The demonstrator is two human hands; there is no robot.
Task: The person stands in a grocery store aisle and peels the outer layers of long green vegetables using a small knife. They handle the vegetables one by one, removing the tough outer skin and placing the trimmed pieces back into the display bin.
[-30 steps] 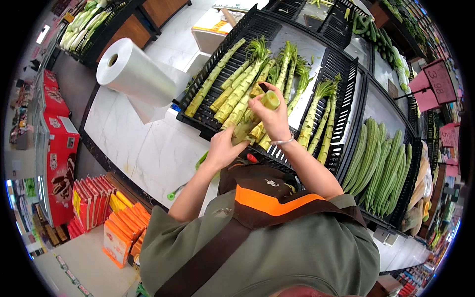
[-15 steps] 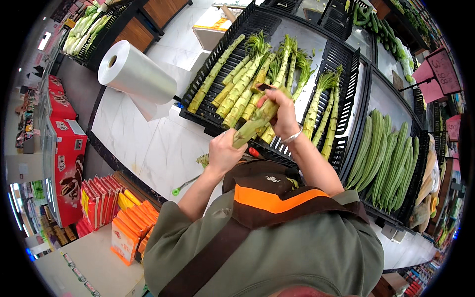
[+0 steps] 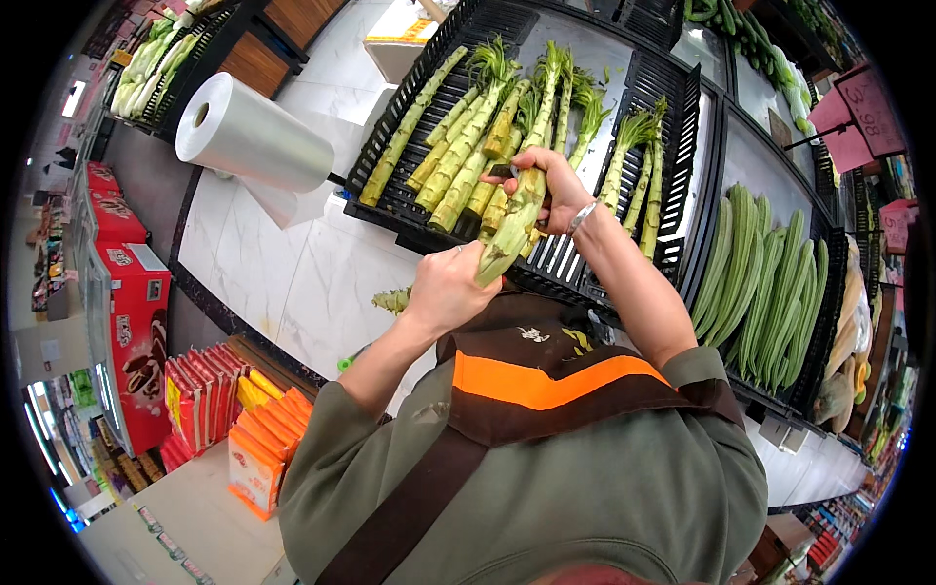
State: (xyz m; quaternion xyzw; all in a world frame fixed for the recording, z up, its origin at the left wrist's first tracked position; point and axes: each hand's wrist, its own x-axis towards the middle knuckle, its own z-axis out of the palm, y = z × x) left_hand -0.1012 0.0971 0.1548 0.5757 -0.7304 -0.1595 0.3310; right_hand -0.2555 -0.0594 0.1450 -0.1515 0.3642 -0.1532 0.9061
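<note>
My left hand point(image 3: 450, 290) is closed round the lower part of a thick, pale green celtuce stalk point(image 3: 512, 234) held slantwise before my apron. Its leafy tip pokes out to the left of that hand. Bent round the stalk's far end is my right hand point(image 3: 561, 190), with a small dark tool point(image 3: 500, 171) at its thumb and fingers; what kind of tool is hidden. Just beyond both hands, more celtuce stalks point(image 3: 417, 124) lie side by side in a black slatted crate point(image 3: 690, 127), many with leafy tops pointing away.
A big roll of clear plastic bags point(image 3: 253, 132) is mounted left of the crate. Ridged green gourds point(image 3: 746, 273) fill the display on the right. Orange packets point(image 3: 258, 458) stand on a counter at lower left, near a red freezer point(image 3: 132, 331). Pink price signs point(image 3: 858, 117) rise at right.
My right hand and the dark tool have shifted slightly toward the left along the stalk, which is held more upright. The whole view has tilted a little, moving the crate up.
</note>
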